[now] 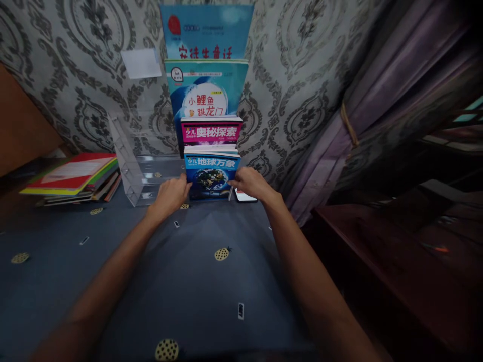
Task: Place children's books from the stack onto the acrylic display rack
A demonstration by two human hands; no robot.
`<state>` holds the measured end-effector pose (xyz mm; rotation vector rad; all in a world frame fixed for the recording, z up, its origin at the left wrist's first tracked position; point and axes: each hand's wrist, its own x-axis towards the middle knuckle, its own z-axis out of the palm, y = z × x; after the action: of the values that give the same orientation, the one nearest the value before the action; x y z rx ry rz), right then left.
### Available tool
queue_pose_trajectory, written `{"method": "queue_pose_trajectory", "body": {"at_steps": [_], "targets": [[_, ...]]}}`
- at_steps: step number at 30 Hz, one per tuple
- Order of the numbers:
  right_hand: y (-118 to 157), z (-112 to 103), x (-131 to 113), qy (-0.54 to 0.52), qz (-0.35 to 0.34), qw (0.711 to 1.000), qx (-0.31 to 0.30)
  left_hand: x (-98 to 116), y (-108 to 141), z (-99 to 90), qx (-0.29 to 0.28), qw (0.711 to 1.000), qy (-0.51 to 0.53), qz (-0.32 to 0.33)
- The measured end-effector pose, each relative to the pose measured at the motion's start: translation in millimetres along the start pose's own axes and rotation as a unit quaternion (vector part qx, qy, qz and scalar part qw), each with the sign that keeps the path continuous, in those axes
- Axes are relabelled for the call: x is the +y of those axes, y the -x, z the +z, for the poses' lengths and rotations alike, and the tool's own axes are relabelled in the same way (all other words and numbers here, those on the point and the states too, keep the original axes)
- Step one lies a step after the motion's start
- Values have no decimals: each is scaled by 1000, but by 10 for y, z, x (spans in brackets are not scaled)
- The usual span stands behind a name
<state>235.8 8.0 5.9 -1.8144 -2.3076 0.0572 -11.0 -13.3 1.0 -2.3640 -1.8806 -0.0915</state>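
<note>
A small blue book (199,190) with a globe on its cover stands upright in front. My left hand (169,193) is closed at its left edge, fingers partly hidden behind it. At the right edge my right hand (251,182) grips with thumb and fingers. Just behind rises a pink-covered book (211,132). Farther back, a teal book (230,85) and a tall light-blue book (211,30) stand in stepped rows. A clear plastic display rack (126,161) stands left of the books; how it supports them is partly hidden.
A pile of books and folders (75,173) lies at the left. A phone (246,197) lies beneath my right hand. Behind are a patterned wall (294,75) and a purple curtain (324,146). The dark blue tablecloth (196,291) spreads in front.
</note>
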Motion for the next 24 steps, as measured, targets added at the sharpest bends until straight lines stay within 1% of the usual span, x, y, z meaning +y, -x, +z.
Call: {"method": "queue_pose_trajectory", "body": {"at_steps": [5,9,13,20,24], "targets": [[35,-60,17,9,2,1000,-5,-3,8,10,3,1000,0,4],[54,-82,49,-12,-7,1000,23,2,9,20,7,1000,11,-3],[24,-48,64,-38,-5,997,63,20,4,33,10,999,35,-12],[-32,22,30,-115,-23,989,92,60,-4,43,15,997,73,-16],[-38,46,10,-117,-8,988,100,85,-1,36,11,998,67,-20]]}}
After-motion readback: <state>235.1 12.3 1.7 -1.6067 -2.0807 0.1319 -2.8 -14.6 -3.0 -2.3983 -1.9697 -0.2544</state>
